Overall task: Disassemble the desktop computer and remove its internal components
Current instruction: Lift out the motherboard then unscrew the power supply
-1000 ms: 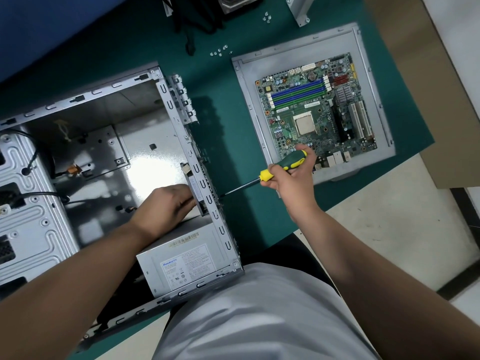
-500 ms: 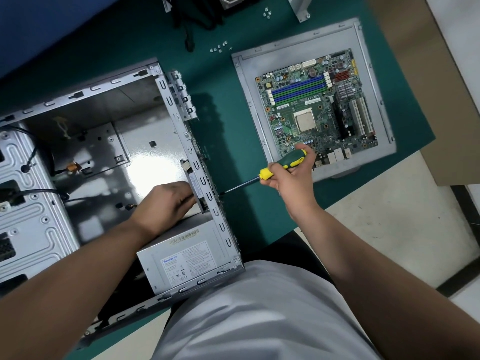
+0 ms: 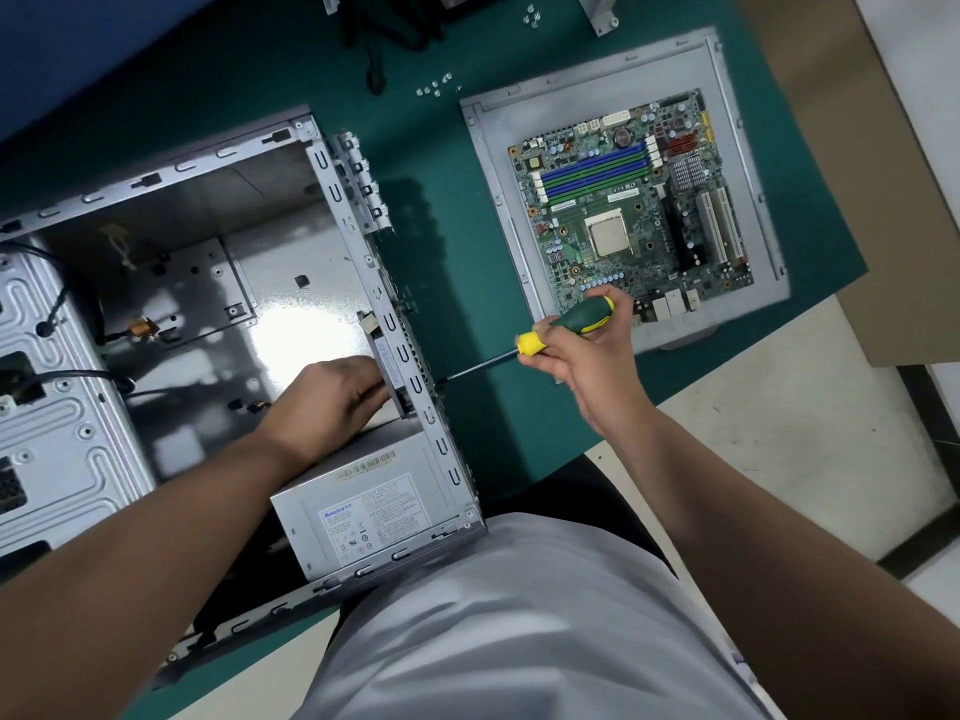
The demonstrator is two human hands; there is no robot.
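Note:
The open grey computer case point(image 3: 171, 168) lies on its side on the green mat. A grey power supply point(image 3: 363, 506) with a white label sits in its near corner. My left hand point(image 3: 332, 397) reaches inside the case and presses against a flat dark part point(image 3: 387, 356) mounted on the rear wall; the fingertips are hidden. My right hand point(image 3: 587, 356) is outside the case, shut on a green and yellow screwdriver point(image 3: 566, 324) whose tip touches the outer face of that rear wall. The removed motherboard point(image 3: 628, 210) rests on a grey side panel point(image 3: 498, 200) to the right.
Several loose screws point(image 3: 434, 88) lie on the green mat point(image 3: 447, 262) behind the case, with more screws point(image 3: 531, 17) at the top edge. Black cables point(image 3: 384, 33) hang at the back. A brown board point(image 3: 857, 148) lies right of the mat. Cables point(image 3: 78, 376) run inside the case.
The screwdriver handle has turned slightly in my right hand. My left hand stays in the same place against the rear wall.

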